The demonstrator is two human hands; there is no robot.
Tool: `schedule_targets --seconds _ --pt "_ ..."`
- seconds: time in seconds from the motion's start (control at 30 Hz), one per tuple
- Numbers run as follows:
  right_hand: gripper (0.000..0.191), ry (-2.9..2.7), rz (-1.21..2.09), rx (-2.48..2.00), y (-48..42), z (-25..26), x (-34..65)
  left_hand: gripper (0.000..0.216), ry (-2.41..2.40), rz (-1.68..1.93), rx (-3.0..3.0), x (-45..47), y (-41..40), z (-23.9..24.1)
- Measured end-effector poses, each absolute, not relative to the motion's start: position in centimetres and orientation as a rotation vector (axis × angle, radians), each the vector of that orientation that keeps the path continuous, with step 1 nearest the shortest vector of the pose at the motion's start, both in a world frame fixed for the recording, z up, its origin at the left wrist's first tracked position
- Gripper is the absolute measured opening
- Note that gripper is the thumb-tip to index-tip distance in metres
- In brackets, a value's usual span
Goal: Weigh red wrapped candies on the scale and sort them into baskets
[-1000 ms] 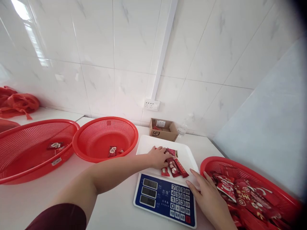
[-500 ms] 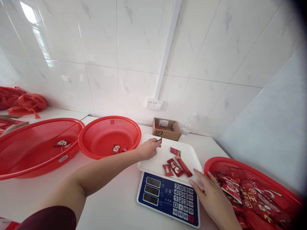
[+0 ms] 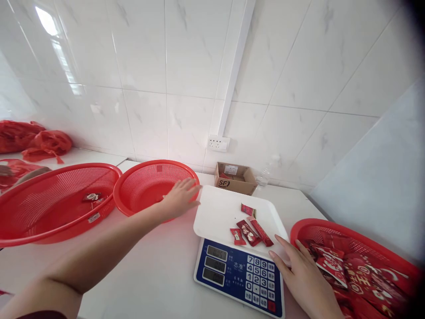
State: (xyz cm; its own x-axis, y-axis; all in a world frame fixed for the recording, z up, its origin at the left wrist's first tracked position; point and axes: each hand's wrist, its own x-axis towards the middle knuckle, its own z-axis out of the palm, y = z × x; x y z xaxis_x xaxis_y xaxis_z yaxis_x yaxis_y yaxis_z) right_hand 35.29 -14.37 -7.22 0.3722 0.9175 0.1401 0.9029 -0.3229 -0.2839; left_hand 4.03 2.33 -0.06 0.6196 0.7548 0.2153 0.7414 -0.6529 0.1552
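Observation:
My left hand (image 3: 181, 197) is over the right rim of the middle red basket (image 3: 128, 177), fingers spread and nothing visible in them. The hand hides most of what lies in that basket. My right hand (image 3: 300, 270) rests at the right edge of the white weighing tray (image 3: 215, 208), fingers stretched out, holding nothing. Several red-wrapped snacks lie on the tray: a small packet (image 3: 238, 236), a wider packet (image 3: 249, 232), a slim stick packet (image 3: 260, 231) and another small packet (image 3: 248, 209). Beneath the tray, the digital scale (image 3: 239, 277) shows its blue keypad panel.
On the right, a red basket (image 3: 300, 226) holds many red snack packets (image 3: 361, 277). A larger red basket (image 3: 20, 221) at left has a few packets. Behind the scale stand a cardboard box (image 3: 235, 185) and a clear bottle (image 3: 264, 176). Another person's hand (image 3: 31, 175) shows at far left.
My left hand has moved left from the tray to the middle basket and its fingers have opened; the small packet it held is no longer visible. My right hand stays by the tray.

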Motion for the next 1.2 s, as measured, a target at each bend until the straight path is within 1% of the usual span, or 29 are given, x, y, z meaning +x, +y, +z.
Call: schedule_targets --seconds 0.1,0.2,0.33,0.43,0.53,0.73,1.1,1.2 --pt "0.058 -1.586 0.064 -2.306 -14.4 -7.2 35.4 0.061 0.834 0.259 2.819 7.9 0.6 -0.8" --pt "0.059 -1.583 0.073 -2.273 -14.4 -7.2 35.5 0.071 0.45 0.21 2.859 12.3 -0.4 -1.8" --pt "0.062 -1.571 0.124 -2.291 -14.4 -7.0 35.5 0.075 0.274 0.147 2.941 17.1 -0.2 -2.9" --pt "0.064 -1.569 0.159 -2.314 -14.5 -6.9 35.4 0.074 0.266 0.107 2.987 19.5 0.4 -3.4" --pt "0.061 -1.577 0.13 -2.315 -14.6 -6.8 35.4 0.071 0.267 0.097 3.056 21.0 0.8 -3.4" --pt "0.058 -1.621 0.128 -2.312 -14.5 -6.7 35.3 0.056 0.46 0.113 3.129 22.1 0.8 -3.5" --pt "0.058 -1.573 0.185 -2.394 -14.7 -6.3 34.8 0.034 0.804 0.13 2.888 22.1 2.0 -3.5" --pt "0.058 -1.577 0.189 -2.398 -14.7 -6.1 34.7 0.034 0.913 0.193 2.81 21.3 2.6 -3.0"
